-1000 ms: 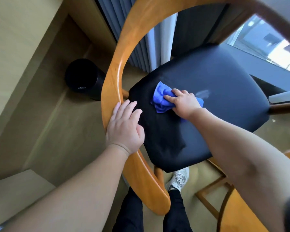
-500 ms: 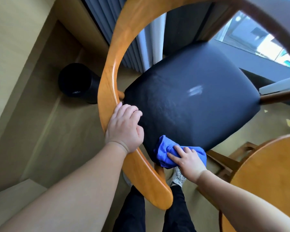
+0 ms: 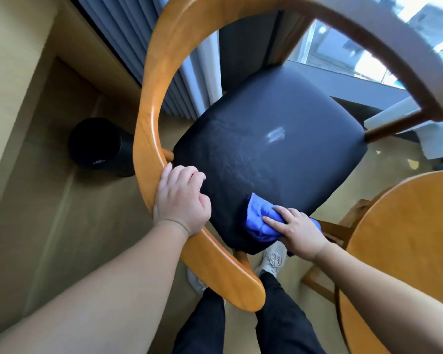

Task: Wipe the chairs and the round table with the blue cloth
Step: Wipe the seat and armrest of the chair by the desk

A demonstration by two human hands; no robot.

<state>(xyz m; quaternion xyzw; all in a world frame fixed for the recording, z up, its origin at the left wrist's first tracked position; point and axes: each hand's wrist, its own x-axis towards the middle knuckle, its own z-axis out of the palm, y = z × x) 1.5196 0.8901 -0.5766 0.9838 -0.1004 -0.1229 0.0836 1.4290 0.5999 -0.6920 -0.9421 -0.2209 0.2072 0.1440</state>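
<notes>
A wooden chair with a curved orange-brown back rail (image 3: 149,103) and a black padded seat (image 3: 271,154) fills the middle of the head view. My left hand (image 3: 180,200) grips the back rail at its lower left, fingers curled over the inner edge. My right hand (image 3: 298,229) presses a bunched blue cloth (image 3: 257,219) onto the seat's near corner, fingers spread over the cloth. The round wooden table (image 3: 409,249) shows at the lower right, partly cut off by the frame.
A black cylindrical bin (image 3: 97,146) stands on the floor left of the chair. Grey curtains (image 3: 138,34) and a window (image 3: 343,49) lie behind it. My legs and shoes (image 3: 273,259) are under the chair's near edge. A second wooden frame (image 3: 335,231) sits by the table.
My right hand swept the blue cloth from the seat's middle-left to its near corner, then crept slightly back onto the seat. My left hand kept hold of the rail, its fingers curling more.
</notes>
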